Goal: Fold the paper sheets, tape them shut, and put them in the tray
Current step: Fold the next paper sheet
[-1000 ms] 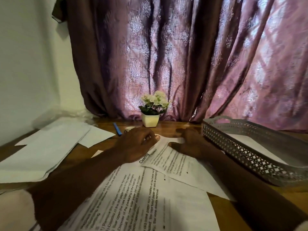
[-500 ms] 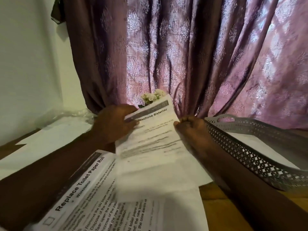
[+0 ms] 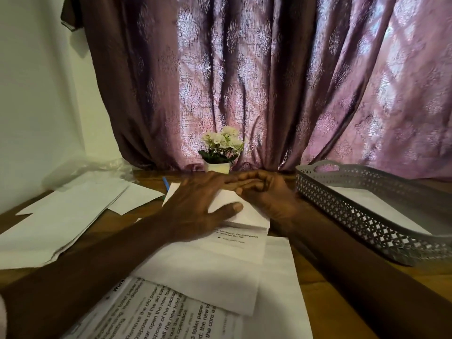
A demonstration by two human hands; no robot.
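Folded printed sheet (image 3: 247,217): table centre, atop a worksheet (image 3: 171,314). Left hand (image 3: 193,206) flat, fingers straight, pressing it. Right hand (image 3: 271,196) curled at its far right edge; grip cannot be told. Perforated grey tray (image 3: 354,216): right, holding a white sheet (image 3: 367,204).

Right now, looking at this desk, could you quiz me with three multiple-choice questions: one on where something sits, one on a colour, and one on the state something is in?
1. Where is the grey tray?
A) on the floor
B) right of the right hand
C) on a shelf

2. What colour are the flowers in the small pot?
A) red
B) white
C) yellow

3. How is the sheet under the left hand?
A) folded over, pressed flat
B) crumpled
C) rolled up

Answers:
1 B, its perforated wall stands just beyond that hand.
2 B, pale blooms sit over green leaves.
3 A, straight fingers lie on the doubled paper.
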